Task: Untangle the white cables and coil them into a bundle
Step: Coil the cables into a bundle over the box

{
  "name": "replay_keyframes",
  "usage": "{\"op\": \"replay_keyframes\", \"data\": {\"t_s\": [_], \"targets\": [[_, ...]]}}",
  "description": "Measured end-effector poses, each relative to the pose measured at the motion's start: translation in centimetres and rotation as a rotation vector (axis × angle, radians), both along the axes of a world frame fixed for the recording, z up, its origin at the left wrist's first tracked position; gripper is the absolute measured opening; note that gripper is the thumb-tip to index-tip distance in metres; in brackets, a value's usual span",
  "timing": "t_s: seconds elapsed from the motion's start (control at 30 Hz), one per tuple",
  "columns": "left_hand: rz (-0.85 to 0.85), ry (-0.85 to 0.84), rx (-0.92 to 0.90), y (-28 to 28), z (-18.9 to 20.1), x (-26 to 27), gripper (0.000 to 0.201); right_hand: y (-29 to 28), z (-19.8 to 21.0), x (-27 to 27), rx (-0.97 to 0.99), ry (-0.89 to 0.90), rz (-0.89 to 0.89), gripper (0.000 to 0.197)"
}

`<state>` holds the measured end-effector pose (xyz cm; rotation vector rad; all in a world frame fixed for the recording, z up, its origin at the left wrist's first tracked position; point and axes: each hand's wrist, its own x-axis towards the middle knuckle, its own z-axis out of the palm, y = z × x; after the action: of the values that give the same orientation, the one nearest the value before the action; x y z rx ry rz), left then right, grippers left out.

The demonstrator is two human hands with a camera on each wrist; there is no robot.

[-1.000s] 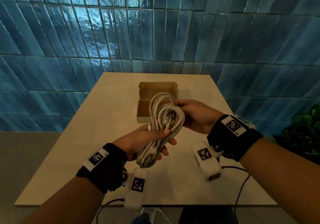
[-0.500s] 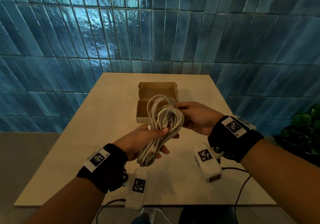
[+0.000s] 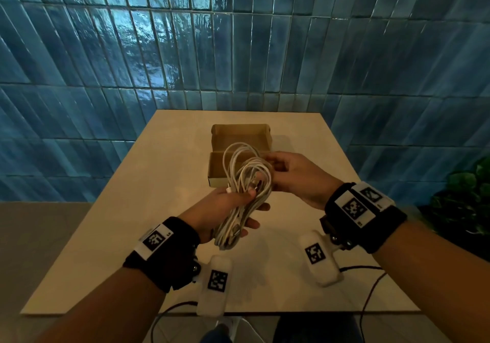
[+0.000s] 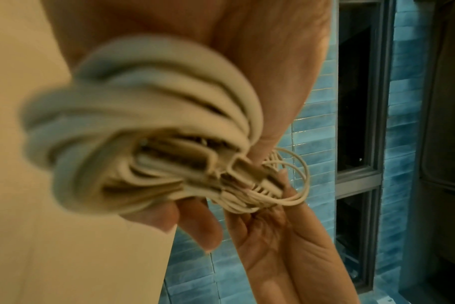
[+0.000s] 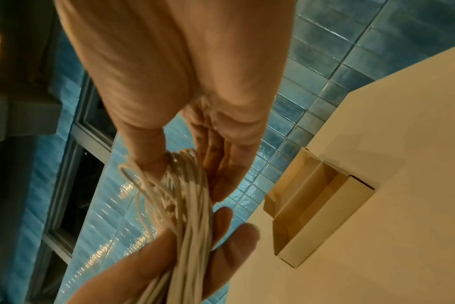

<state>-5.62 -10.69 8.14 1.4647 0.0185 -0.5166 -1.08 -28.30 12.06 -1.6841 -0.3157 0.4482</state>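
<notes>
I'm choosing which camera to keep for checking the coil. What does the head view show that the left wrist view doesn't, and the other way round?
Only the head view shows the open cardboard box, the whole table and the full run of loops.

Only the left wrist view shows, close up and blurred, the bunched near end of the coil with a plug end tucked among the strands, and a dark window.

Both show the white cables, the left hand gripping them, the right hand at the far loops, and blue wall tiles.
</notes>
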Motion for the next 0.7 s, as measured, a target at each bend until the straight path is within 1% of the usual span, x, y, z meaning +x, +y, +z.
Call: {"op": "replay_keyframes", "data": {"t_s": [0.07,0.13,0.17,0.23,0.3,0.37,0.5,0.57,0.7], "targets": [[0.011,0.012,-0.003,-0.03,0.04,-0.01,0.022,0.03,-0.16,-0.08,0.065,0.055,0.009,0.024],[0.027,0.016,0.006,0.06,0.0,0.01,0.023,-0.03,-0.17,-0.17,0.156,0.151,0.013,0.033],[0.031,0.017,0.01,0.09,0.0,0.01,0.022,0.03,-0.22,-0.21,0.144,0.142,0.02,0.033],[0.028,0.024,0.004,0.04,0.11,0.05,0.022,0.28,-0.42,-0.2,0.031,0.015,0.014,0.027],[0.007,0.036,-0.006,0.05,0.3,0.08,0.024,0.43,-0.48,-0.03,-0.022,-0.058,-0.027,0.025],[-0.025,0.042,-0.008,0.18,0.43,0.11,0.025,0.35,-0.49,0.15,-0.022,-0.065,-0.027,0.026],[-0.098,0.03,0.01,0.51,0.47,0.05,0.028,0.13,-0.3,0.22,-0.103,-0.081,0.003,0.03],[-0.114,0.034,0.002,0.56,0.48,0.04,0.03,0.1,-0.19,0.23,-0.103,-0.071,0.015,0.03],[-0.117,0.042,-0.02,0.68,0.37,0.22,0.04,-0.03,-0.02,0.2,-0.066,-0.061,0.017,0.028]]}}
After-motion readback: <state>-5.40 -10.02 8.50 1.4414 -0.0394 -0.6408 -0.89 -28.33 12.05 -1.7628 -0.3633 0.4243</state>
